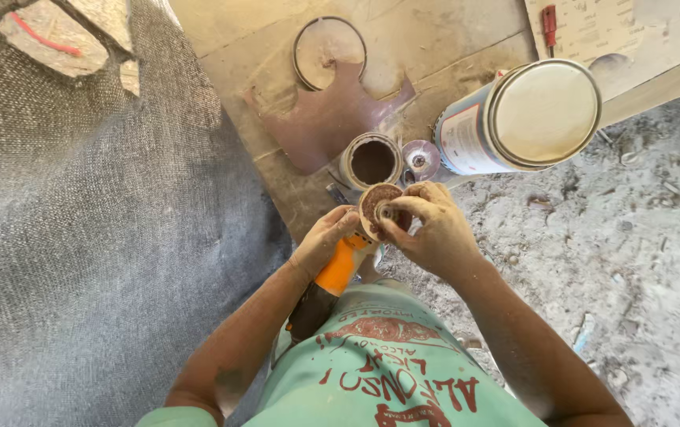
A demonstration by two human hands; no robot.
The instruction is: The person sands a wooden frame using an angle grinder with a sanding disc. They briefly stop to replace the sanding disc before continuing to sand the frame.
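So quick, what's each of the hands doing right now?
Left hand: closed around the orange power tool.
Right hand: fingers pinching the round sanding disc on the tool's head.

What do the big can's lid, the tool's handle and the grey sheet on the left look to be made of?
Big can lid: probably metal, dull cream finish with a rolled rim. Orange tool handle, gripped by the left hand: likely moulded plastic, smooth and dusty. The right hand is on its brown disc, seemingly abrasive. Grey sheet: coarse woven fabric or mesh, its weave grain visible.
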